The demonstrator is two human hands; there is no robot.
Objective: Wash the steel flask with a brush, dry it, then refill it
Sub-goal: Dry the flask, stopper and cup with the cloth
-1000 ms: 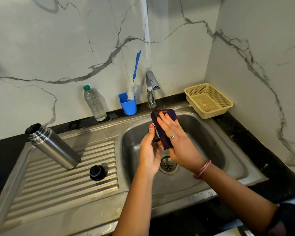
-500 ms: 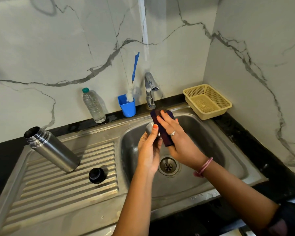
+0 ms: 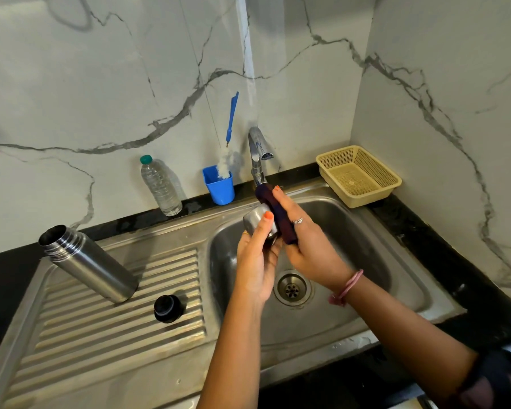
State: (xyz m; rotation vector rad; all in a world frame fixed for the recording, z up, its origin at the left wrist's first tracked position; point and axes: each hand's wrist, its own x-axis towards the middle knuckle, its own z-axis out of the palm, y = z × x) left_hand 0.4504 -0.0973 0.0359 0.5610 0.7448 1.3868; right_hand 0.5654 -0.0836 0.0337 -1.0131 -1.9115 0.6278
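Over the sink (image 3: pixel 322 329), the left hand (image 3: pixel 255 261) grips a small steel cup (image 3: pixel 255 221), likely the flask's lid, thumb curled across its side. The right hand (image 3: pixel 306 246) holds a dark cloth (image 3: pixel 278 214) and presses it against the cup's far side. This looks like the drying step for the cup. To do it well, turn the cup in the left hand while the cloth stays pressed flat, then push the cloth inside and around the rim; how wet it is cannot be told from here. The flask (image 3: pixel 89 264) leans open-mouthed on the draining surface (image 3: pixel 71 349), well apart from the hands, with its black stopper (image 3: pixel 168 308) just beside it. The brush (image 3: pixel 230 134) stands in the blue holder (image 3: pixel 219 187) by the tap (image 3: pixel 257 154).
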